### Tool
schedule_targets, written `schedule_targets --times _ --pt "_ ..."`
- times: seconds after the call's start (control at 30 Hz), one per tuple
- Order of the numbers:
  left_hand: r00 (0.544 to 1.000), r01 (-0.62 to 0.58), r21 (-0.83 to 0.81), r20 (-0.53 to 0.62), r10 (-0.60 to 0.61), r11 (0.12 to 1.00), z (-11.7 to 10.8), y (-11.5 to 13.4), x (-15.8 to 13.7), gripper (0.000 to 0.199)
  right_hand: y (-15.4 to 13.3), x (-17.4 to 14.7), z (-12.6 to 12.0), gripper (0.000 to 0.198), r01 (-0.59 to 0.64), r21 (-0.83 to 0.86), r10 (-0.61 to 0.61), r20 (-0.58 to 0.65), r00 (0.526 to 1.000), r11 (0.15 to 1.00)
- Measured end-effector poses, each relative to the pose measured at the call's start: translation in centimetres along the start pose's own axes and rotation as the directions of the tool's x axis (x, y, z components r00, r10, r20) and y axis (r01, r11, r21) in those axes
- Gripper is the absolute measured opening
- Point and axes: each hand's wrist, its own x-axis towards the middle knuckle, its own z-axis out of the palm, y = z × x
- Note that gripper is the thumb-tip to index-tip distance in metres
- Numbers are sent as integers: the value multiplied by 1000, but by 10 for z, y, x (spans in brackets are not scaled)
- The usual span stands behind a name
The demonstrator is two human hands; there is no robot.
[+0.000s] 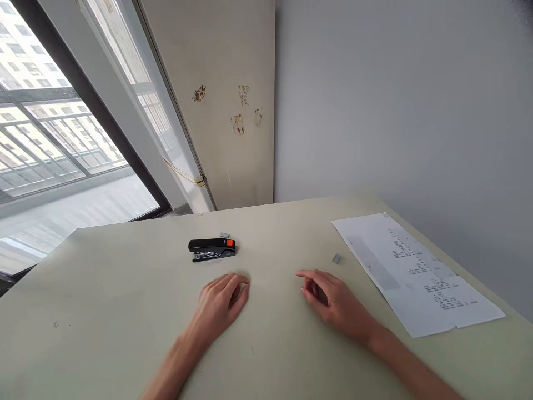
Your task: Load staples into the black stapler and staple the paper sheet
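My left hand (222,300) rests palm down on the table, loosely curled, with a small gap between thumb and index finger. Nothing shows in it. Just beyond it lies a black stapler (211,249) with an orange patch on its right end, its jaw facing left. Behind the stapler is a small grey strip of staples (224,235). My right hand (328,297) is half curled over the table, thumb and index finger apart, and no object is visible in it. Another short strip of staples (336,258) lies beyond the right hand, near the paper.
Printed white sheets of paper (400,278) lie overlapping at the table's right side. The pale table (125,278) meets a grey wall (395,111) on the right. A beige panel (233,166) with brown marks and a window (62,122) stand behind the table.
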Motion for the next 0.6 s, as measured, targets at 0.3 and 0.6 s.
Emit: schedule_targets --times 0.3,0.6 --pt "998 57 -74 1 -57 996 1 -2 1 19 1 2 -1 23 -3 15 3 8 1000 1000" --pt "995 97 -126 11 -96 987 4 -6 -1 21 -1 1 0 27 -17 27 18 -15 1000 999"
